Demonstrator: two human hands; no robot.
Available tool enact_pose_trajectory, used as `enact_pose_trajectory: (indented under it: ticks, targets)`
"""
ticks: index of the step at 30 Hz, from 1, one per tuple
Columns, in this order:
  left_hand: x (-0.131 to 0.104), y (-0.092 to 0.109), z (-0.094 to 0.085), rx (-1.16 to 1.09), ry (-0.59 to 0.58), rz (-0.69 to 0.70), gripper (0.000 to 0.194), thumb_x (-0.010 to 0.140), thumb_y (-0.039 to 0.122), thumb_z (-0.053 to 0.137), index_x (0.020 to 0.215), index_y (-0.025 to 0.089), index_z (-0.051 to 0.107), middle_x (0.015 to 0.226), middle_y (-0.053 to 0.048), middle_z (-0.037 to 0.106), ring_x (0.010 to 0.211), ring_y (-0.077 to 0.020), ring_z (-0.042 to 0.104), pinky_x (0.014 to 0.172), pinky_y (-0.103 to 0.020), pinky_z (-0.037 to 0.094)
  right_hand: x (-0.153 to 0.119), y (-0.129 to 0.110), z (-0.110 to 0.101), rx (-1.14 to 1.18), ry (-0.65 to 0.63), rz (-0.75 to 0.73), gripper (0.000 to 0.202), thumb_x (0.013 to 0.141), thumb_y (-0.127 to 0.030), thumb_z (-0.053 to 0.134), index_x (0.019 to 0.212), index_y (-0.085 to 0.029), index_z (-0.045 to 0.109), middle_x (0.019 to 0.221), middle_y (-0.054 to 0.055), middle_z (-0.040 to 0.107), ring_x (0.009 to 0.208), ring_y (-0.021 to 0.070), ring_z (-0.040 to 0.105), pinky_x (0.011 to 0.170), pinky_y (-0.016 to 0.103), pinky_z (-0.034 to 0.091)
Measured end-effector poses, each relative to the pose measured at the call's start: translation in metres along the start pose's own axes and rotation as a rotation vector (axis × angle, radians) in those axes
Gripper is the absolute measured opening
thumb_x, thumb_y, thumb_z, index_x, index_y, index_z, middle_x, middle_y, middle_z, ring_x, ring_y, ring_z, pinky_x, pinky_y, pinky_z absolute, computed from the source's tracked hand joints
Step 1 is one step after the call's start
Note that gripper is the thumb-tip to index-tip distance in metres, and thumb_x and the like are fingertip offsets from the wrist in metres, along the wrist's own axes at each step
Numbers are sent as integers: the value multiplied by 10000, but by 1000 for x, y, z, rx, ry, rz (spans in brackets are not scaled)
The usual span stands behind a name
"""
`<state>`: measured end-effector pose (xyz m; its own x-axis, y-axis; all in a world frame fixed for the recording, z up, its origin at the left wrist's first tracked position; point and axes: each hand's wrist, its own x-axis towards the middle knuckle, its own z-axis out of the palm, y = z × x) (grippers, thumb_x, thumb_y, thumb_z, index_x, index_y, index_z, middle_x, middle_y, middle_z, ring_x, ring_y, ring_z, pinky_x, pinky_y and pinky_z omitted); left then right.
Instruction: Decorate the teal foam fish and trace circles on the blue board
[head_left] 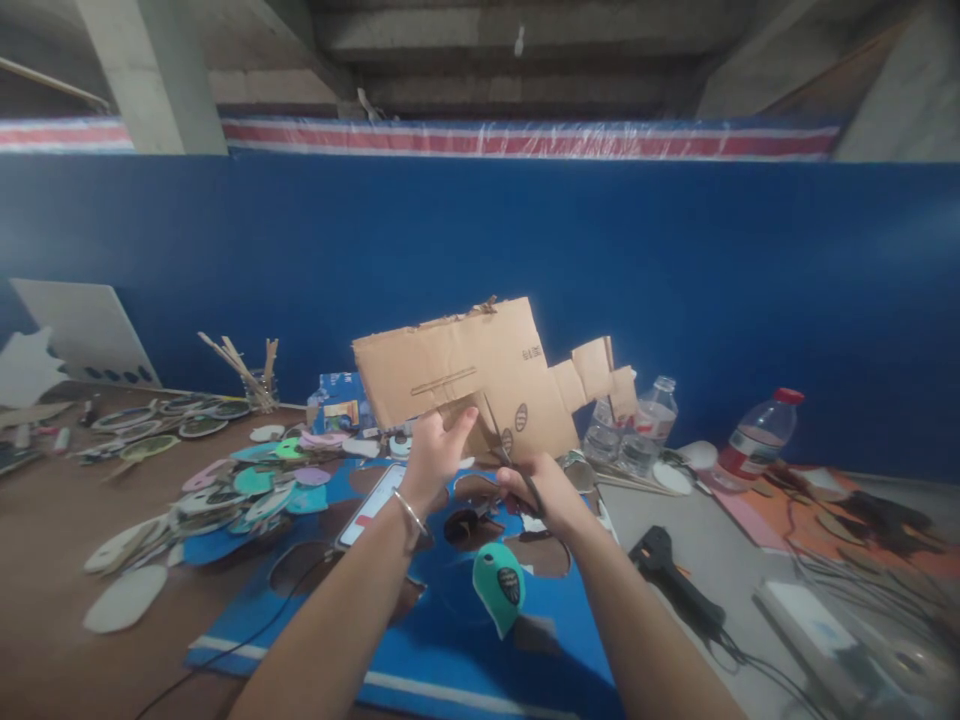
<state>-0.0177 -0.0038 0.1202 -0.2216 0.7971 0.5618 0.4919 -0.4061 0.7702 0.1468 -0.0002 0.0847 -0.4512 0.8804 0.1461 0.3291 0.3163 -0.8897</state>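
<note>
A large sheet of brown cardboard (480, 350) is held up above the table, with small oval leaf-like drawings near its lower right part. My left hand (439, 455) grips its lower edge, thumb on the front. My right hand (536, 490) is closed on dark-handled scissors (531, 485), their blades at the cardboard beside the oval drawings. Below the hands, a teal bird-shaped cutout (498, 588) with a dark patterned wing lies on a blue board (442, 640) that has several cut-out holes.
A phone (373, 507) lies left of my hands, near piled coloured cutouts (255, 500). On the right are a black glue gun (675, 580), a red-capped bottle (761, 435) and cables. Sticks stand in a glass (260, 390) at the back left, before a blue wall (480, 230).
</note>
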Motion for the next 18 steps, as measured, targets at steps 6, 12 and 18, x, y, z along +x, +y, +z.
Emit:
enact_pose_trajectory:
  ticks: [6,12,18]
  targets:
    - [3,-7,-1,29,52,-51,486,737,484,537,469,181,268,446,59,239,435,-55,232,414,-215,192,4,4,1,-20,25,6,483,731,-556,544,514,-126,564,424,-1,483,396,85,417,413,207,283]
    - [4,-4,1,-98,27,-41,338,720,454,580,637,126,598,591,-8,584,572,-118,516,538,-218,391,4,3,2,37,10,50,468,687,-568,592,576,-113,612,402,-27,416,396,76,369,400,203,246]
    - [2,1,2,-275,-37,-51,349,715,408,610,893,112,662,884,-75,690,810,-200,625,708,-276,473,3,0,3,-6,48,6,513,688,-579,582,452,-131,501,397,-10,445,389,74,380,407,203,261]
